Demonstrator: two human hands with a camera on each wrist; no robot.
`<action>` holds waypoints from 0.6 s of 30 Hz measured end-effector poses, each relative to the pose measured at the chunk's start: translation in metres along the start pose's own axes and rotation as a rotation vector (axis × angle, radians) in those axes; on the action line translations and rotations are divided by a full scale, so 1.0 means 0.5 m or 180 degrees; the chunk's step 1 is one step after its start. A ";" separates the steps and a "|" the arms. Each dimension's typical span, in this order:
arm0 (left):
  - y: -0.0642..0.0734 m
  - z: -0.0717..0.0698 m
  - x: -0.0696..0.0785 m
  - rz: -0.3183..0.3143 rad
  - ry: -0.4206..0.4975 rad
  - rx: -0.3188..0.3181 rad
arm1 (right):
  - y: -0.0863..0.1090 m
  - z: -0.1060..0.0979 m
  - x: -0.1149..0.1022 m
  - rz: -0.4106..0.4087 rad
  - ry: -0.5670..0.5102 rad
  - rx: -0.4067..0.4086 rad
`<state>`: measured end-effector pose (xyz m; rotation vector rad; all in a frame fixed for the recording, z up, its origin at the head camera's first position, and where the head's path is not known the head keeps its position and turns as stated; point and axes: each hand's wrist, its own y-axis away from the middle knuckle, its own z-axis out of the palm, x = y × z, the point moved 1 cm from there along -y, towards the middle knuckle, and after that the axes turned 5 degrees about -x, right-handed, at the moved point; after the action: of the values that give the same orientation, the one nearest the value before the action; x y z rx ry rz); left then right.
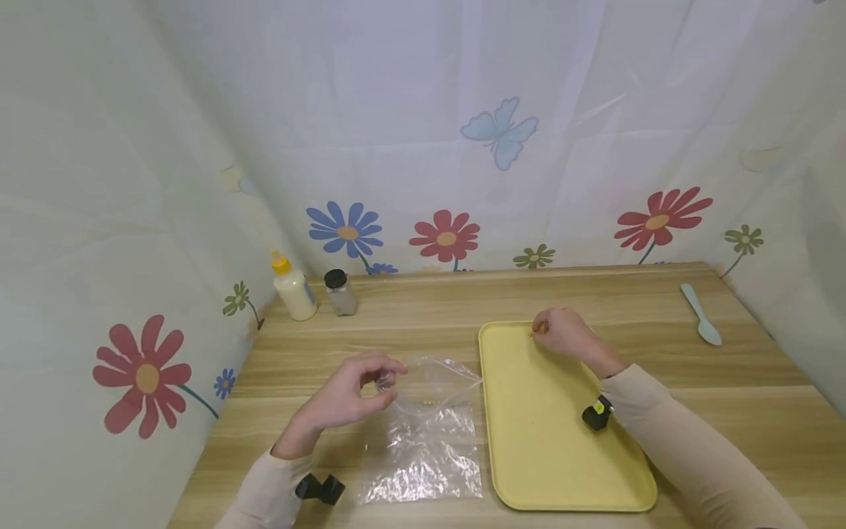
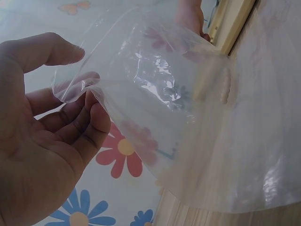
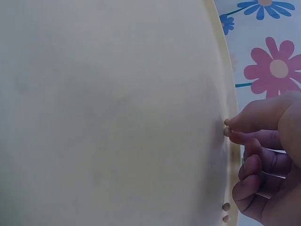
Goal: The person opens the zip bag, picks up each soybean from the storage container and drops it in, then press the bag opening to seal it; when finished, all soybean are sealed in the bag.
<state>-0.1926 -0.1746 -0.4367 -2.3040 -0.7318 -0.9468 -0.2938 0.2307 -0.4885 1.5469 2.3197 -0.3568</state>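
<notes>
My left hand (image 1: 360, 388) holds the mouth of a clear plastic bag (image 1: 423, 448). In the left wrist view the bag's lip (image 2: 77, 92) lies on the curled fingers, with the thumb raised apart from them. Several small pale pieces (image 2: 226, 86) show through the film in a short row. At the far edge of a yellow tray (image 1: 542, 433), my right hand (image 1: 562, 330) pinches at small round tan balls (image 3: 227, 132); two show at the fingertips. Two more tan balls (image 3: 226, 206) lie along the same rim, below the hand in the right wrist view.
A squeeze bottle (image 1: 295, 294) with a yellow cap and a black-lidded jar (image 1: 341, 294) stand at the back left of the wooden table (image 1: 423, 301). Toward the back right lies a pale spoon (image 1: 700, 314). A flowered curtain (image 1: 396, 147) hangs behind and at both sides.
</notes>
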 end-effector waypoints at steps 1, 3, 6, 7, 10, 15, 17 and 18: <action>0.000 0.000 0.000 -0.0001 0.0000 0.0004 | -0.001 0.001 0.001 0.0012 0.0019 0.0001; 0.000 0.000 0.001 -0.0009 0.0000 0.0007 | -0.002 0.001 0.001 0.0047 0.0029 0.0009; 0.000 0.000 0.003 -0.0029 0.0004 0.0003 | 0.000 0.000 0.000 0.0009 0.0037 0.0065; 0.000 0.000 0.002 -0.0026 0.0008 0.0003 | 0.001 0.000 0.000 -0.0028 0.0070 0.0123; 0.000 0.000 0.001 -0.0019 0.0025 -0.0008 | 0.004 -0.001 0.000 -0.0063 0.0075 0.0148; 0.000 0.000 -0.002 -0.0006 0.0013 0.0008 | 0.003 -0.001 -0.002 0.0074 0.0096 0.0038; 0.001 0.001 -0.002 0.0001 -0.0005 0.0020 | 0.003 0.000 -0.003 0.0076 0.0116 0.0061; 0.001 0.001 -0.001 -0.0006 -0.0009 0.0026 | 0.003 0.000 -0.003 0.0068 0.0116 0.0084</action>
<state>-0.1923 -0.1747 -0.4376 -2.2985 -0.7379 -0.9401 -0.2919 0.2299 -0.4881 1.6024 2.3330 -0.3580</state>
